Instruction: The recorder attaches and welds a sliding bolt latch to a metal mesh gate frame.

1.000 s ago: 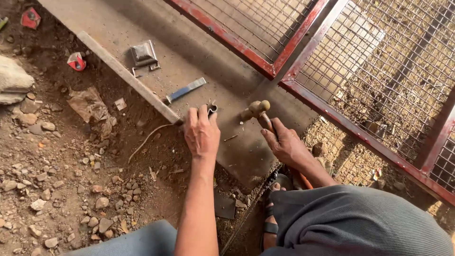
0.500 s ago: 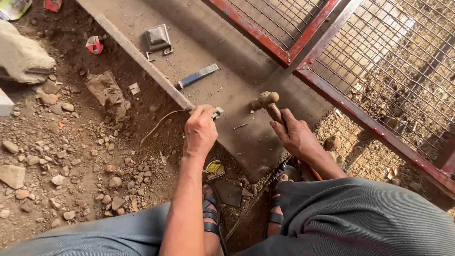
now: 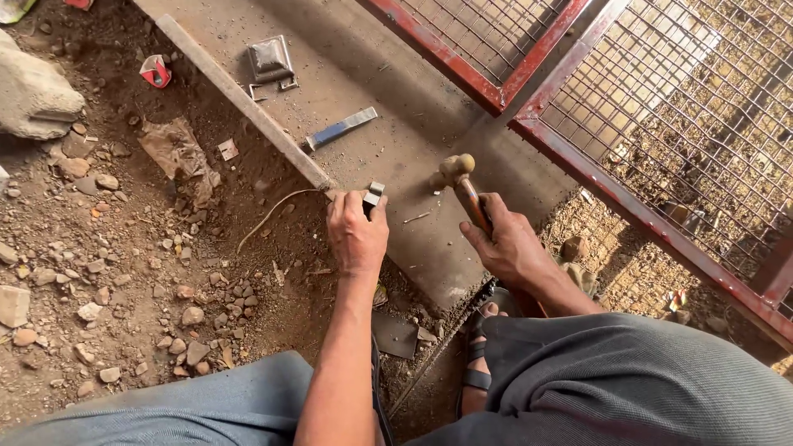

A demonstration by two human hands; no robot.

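Observation:
My left hand (image 3: 355, 234) grips a small folded metal piece (image 3: 374, 195) and holds it down on the grey steel plate (image 3: 413, 149) near its left edge. My right hand (image 3: 508, 244) is closed around the wooden handle of a ball-peen hammer, whose head (image 3: 453, 169) hovers just right of the metal piece, a short gap apart. A thin nail-like sliver (image 3: 417, 218) lies on the plate between my hands.
A flat blue-grey file or chisel (image 3: 341, 129) and a bent sheet-metal bracket (image 3: 271, 62) lie further up the plate. Red-framed wire mesh panels (image 3: 628, 91) lean at the right. Stony dirt, a large rock (image 3: 33, 91) and red scraps lie left. My sandalled feet sit below.
The view has shifted slightly; both hands stay in place on the plate. The hammer head sits a little lower and closer to the metal piece than one second ago.

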